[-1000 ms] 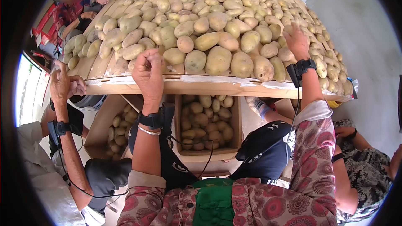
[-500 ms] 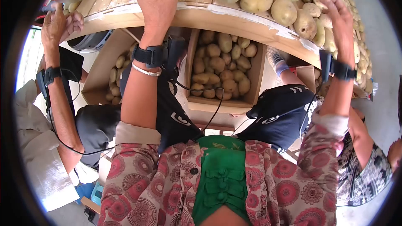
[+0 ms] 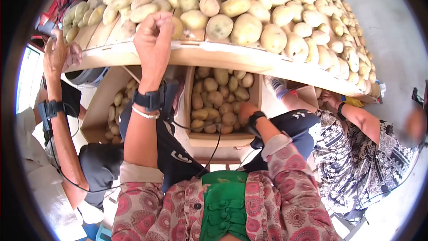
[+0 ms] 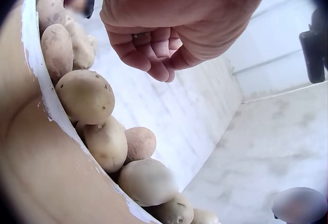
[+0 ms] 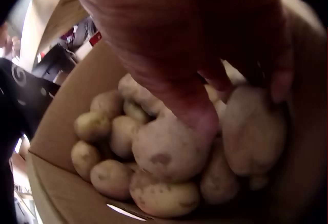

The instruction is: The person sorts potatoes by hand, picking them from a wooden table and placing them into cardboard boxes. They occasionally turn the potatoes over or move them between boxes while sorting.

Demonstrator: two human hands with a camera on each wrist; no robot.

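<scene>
My left hand [image 3: 153, 40] is raised over the table's front edge, beside the nearest potatoes. In the left wrist view its fingers [image 4: 148, 60] hang loosely curled and hold nothing. My right hand [image 3: 246, 112] is down inside a cardboard box [image 3: 223, 143] of potatoes below the table. The right wrist view shows the thumb against a large potato [image 5: 169, 150] and spread fingers over another potato [image 5: 253, 132]. Part of the hand is in dark shadow there.
A wide spread of potatoes [image 3: 249, 27] covers the wooden table [image 3: 196, 56]. Another box of potatoes [image 3: 91, 125] stands to the left. A person's hand [image 3: 55, 56] is raised at the left, and a person in a patterned top [image 3: 356, 160] sits at the right.
My right hand has come down from the potatoes on the right side of the table into the box below. The left hand stays raised at the table edge. The head view has shifted.
</scene>
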